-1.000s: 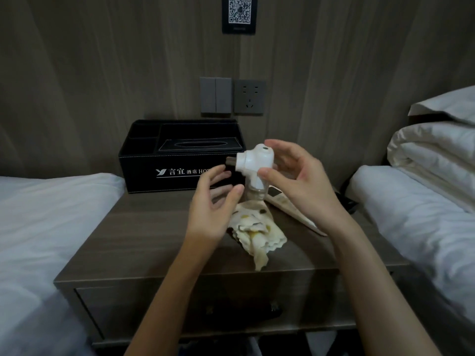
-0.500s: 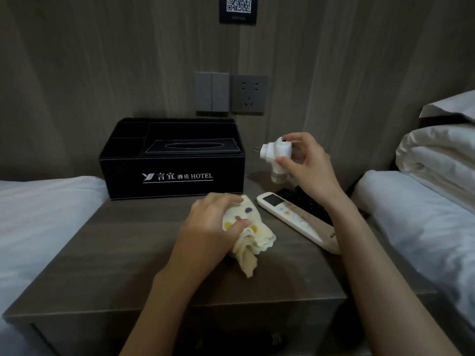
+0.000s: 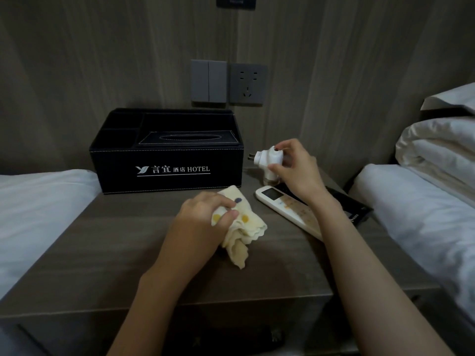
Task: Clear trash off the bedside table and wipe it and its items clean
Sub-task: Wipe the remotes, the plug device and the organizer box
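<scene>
A dim room with a wood-grain panelled wall (image 3: 102, 60) sits behind a brown counter (image 3: 115, 253) set between two white beds, one on the left (image 3: 38, 201) and one on the right (image 3: 424, 214). On the wall above the counter are a grey double switch (image 3: 208, 80) and, just beside it, a grey socket (image 3: 248, 84). Folded white bedding (image 3: 442, 150) is stacked at the head of the right bed.

At the back left of the counter stands a black organiser box (image 3: 167, 155) with a tissue slot in its lid and "HOTEL" printed in white on its front.

The left hand (image 3: 203, 217) is curled round a bunched pale yellow cloth (image 3: 241, 227) with coloured dots. It holds the cloth down on the counter just in front of the box, and a loose tail of the cloth trails toward the front edge.

The right hand (image 3: 295, 168) pinches a white plug-in device (image 3: 270, 160), with the fingers over its top and the thumb against its front. The device is upright to the right of the box, its two prongs pointing left toward it. Its small bottle base is at counter level, though whether it touches the surface cannot be told.

A white remote (image 3: 285, 209) lies flat on the counter, angled, under the right wrist and just right of the cloth. A flat black item (image 3: 344, 204) lies behind the remote, near the right bed. A drawer front (image 3: 231, 337) shows below the counter's edge.
</scene>
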Demonstrator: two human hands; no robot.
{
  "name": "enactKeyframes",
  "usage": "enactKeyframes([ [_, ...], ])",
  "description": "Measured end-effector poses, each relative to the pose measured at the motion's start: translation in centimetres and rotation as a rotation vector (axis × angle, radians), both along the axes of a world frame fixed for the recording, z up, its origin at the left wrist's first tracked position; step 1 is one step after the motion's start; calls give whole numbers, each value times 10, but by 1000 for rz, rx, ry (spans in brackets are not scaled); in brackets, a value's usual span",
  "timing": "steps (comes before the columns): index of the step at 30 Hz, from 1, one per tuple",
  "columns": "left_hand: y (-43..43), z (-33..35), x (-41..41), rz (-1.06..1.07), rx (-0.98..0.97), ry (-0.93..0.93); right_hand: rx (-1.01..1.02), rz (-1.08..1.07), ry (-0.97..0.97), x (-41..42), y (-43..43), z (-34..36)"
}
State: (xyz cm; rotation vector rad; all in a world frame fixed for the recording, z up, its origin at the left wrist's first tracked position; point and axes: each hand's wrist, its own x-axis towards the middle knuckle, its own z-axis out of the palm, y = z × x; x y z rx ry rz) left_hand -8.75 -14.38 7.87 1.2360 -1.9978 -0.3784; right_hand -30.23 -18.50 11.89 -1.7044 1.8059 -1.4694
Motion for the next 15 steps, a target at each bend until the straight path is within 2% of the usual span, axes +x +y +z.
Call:
enactKeyframes([
  [9,3,5,2,-28,107,37,59,-59,160,-4,0,-4],
  [15,4,11,18,-27,70,132,-89,-108,376,9,16,22],
])
